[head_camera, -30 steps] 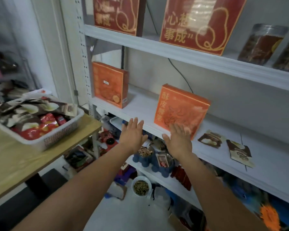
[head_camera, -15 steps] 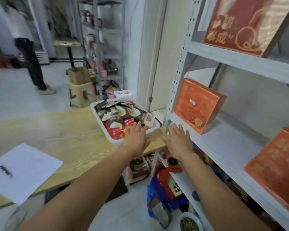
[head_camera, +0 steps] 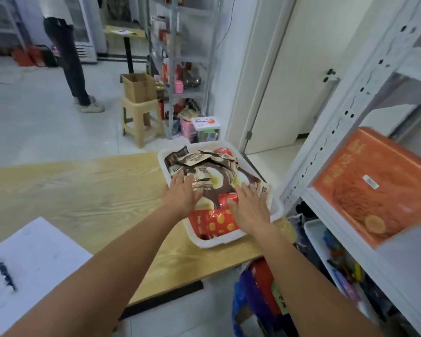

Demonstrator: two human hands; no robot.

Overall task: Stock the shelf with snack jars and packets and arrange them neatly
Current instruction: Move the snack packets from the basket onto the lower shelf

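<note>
A white plastic basket [head_camera: 278, 210] on the wooden table's right end is heaped with snack packets. Brown and cream packets [head_camera: 199, 166] fill its far part, red packets with yellow dots [head_camera: 219, 222] its near part. My left hand [head_camera: 182, 195] lies flat with straight fingers over the packets on the basket's left side. My right hand [head_camera: 249, 207] is spread flat over the packets on its right side. Neither hand grips anything. An orange box [head_camera: 374, 186] stands on the white metal shelf [head_camera: 399, 259] at the right.
The wooden table [head_camera: 83, 190] also carries a white sheet of paper [head_camera: 29, 268] at the near left. A tray of coloured items [head_camera: 338, 259] sits on the lower shelf. A stool with a cardboard box [head_camera: 139, 87] and a standing person [head_camera: 71, 64] are behind.
My view turned left from the shelf to the table. Both open hands moved from in front of the shelf to over the packets in the basket.
</note>
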